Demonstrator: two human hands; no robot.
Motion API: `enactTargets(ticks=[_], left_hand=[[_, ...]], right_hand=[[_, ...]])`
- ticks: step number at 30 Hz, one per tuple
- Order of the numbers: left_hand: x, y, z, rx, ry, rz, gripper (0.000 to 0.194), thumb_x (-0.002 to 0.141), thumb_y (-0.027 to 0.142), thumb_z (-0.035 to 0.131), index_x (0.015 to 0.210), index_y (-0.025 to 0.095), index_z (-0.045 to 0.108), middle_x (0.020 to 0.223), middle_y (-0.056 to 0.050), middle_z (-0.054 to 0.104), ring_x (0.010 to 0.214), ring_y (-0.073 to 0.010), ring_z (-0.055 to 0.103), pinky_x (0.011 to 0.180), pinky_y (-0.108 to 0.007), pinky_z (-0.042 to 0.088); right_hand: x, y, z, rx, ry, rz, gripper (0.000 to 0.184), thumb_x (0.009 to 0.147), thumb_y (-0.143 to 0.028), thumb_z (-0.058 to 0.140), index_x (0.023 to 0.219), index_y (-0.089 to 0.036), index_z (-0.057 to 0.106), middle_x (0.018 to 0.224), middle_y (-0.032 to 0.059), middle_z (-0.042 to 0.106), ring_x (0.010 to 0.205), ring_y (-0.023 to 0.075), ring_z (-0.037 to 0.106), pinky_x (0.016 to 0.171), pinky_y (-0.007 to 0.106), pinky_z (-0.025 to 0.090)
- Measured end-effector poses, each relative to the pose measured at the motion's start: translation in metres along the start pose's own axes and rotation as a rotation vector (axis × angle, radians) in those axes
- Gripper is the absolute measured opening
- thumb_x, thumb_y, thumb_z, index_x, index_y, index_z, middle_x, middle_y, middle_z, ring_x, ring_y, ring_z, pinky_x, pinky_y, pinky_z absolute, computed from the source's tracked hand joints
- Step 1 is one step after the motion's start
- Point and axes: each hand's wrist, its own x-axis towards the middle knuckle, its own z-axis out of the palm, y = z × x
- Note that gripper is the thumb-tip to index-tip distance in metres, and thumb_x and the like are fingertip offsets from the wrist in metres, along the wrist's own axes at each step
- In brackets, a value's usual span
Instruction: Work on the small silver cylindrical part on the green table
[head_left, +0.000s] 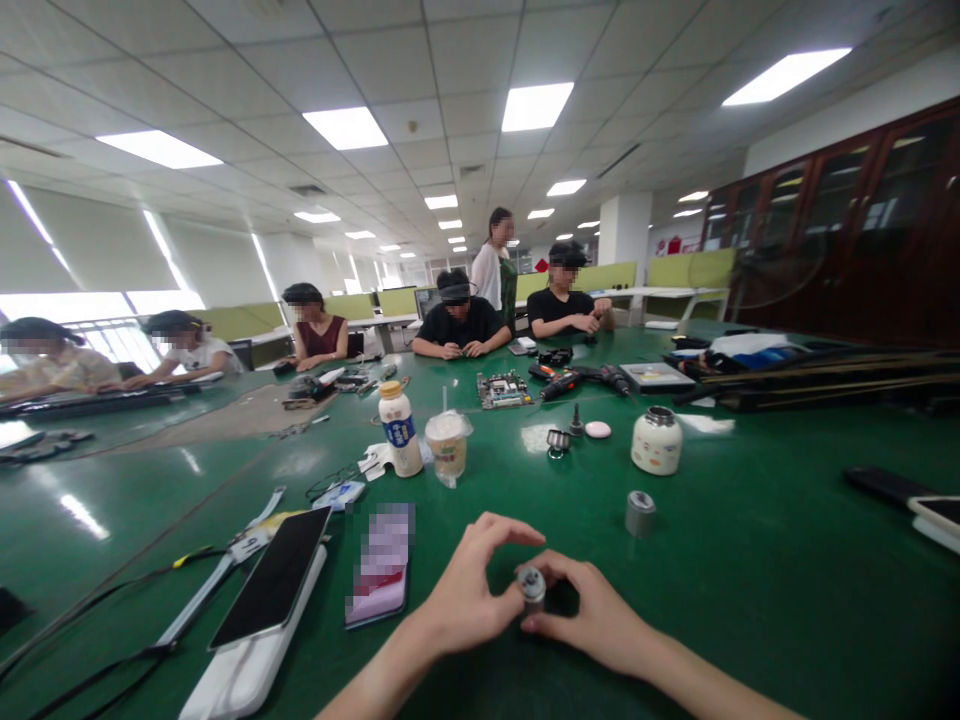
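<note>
A small grey metal cylinder (532, 598) stands upright on the green table near its front edge. My right hand (589, 605) is closed on it from the right, thumb at the front and fingers behind. On the other side, my left hand (474, 580) curves in a wide C, fingertips raised and apart. Its thumb tip is at the cylinder's left side; whether it presses there I cannot tell. A second metal cylinder (640, 514) stands farther right. Behind that one is an off-white container (657, 441) with a face drawn on it and a metal neck.
Left of my hands lie a phone (382, 565) and a black-screened device on a white block (274, 575). A bottle (401, 430) and a lidded cup (448, 447) stand ahead. Beyond are a circuit board (504, 390) and a power drill (615, 379). Several people sit around the table (750, 560).
</note>
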Motion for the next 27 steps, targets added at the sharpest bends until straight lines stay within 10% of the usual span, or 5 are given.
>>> enactTargets(ticks=[11, 21, 27], left_hand=[[0.006, -0.009, 0.005, -0.015, 0.144, -0.071, 0.021, 0.079, 0.016, 0.067, 0.095, 0.024, 0.056, 0.087, -0.001, 0.078, 0.091, -0.0234, 0.07, 0.09, -0.036, 0.043], [0.002, -0.087, 0.009, 0.057, 0.262, -0.205, 0.022, 0.077, 0.013, 0.069, 0.095, 0.023, 0.06, 0.086, -0.002, 0.079, 0.096, -0.0247, 0.073, 0.091, -0.039, 0.048], [0.008, -0.062, 0.005, -0.038, 0.312, -0.189, 0.017, 0.081, 0.019, 0.068, 0.096, 0.021, 0.061, 0.088, -0.003, 0.079, 0.092, -0.0231, 0.073, 0.089, -0.035, 0.049]], right_hand=[[-0.001, -0.003, -0.001, -0.043, 0.002, 0.017, 0.028, 0.072, -0.032, 0.08, 0.094, -0.021, 0.066, 0.088, -0.0011, 0.072, 0.085, 0.0201, 0.066, 0.078, 0.028, 0.048], [0.0, -0.005, -0.002, -0.018, -0.013, 0.029, 0.035, 0.072, -0.031, 0.081, 0.104, -0.021, 0.067, 0.095, 0.001, 0.073, 0.089, 0.0209, 0.066, 0.082, 0.031, 0.05], [-0.001, -0.005, -0.002, -0.02, -0.008, 0.024, 0.034, 0.073, -0.03, 0.08, 0.102, -0.021, 0.066, 0.094, 0.0005, 0.073, 0.089, 0.0206, 0.066, 0.082, 0.03, 0.049]])
